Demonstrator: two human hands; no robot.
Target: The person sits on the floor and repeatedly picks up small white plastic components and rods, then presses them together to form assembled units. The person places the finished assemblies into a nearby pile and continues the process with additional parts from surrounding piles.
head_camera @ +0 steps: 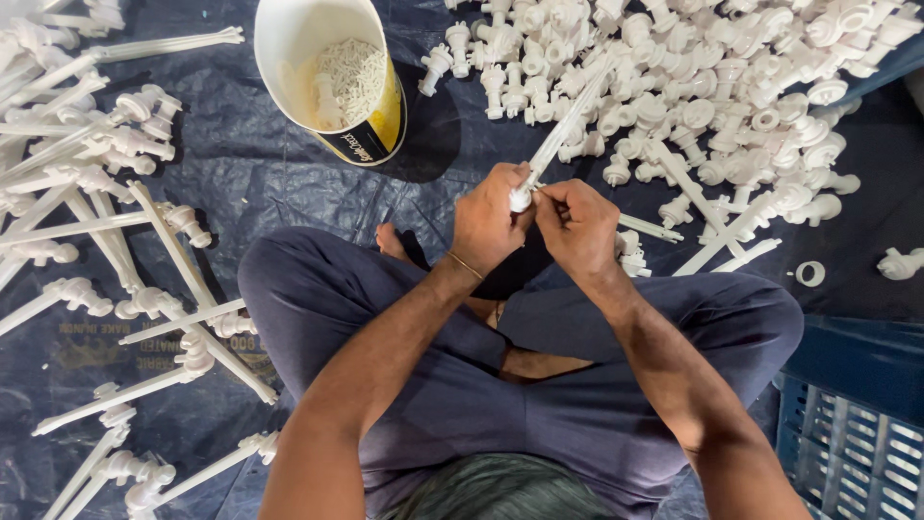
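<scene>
At frame centre my left hand [489,223] clamps the near end of the white plastic rod [566,123] to steady it, while my right hand [577,226] pinches its fingers onto the end fitting, the rod angling toward the upper-right parts pile [731,87].

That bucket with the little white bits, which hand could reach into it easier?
Probably the left hand. The bucket stands up and to the left of both hands, nearer the left. The right hand would have to cross over, and both now hold the white rod.
</scene>
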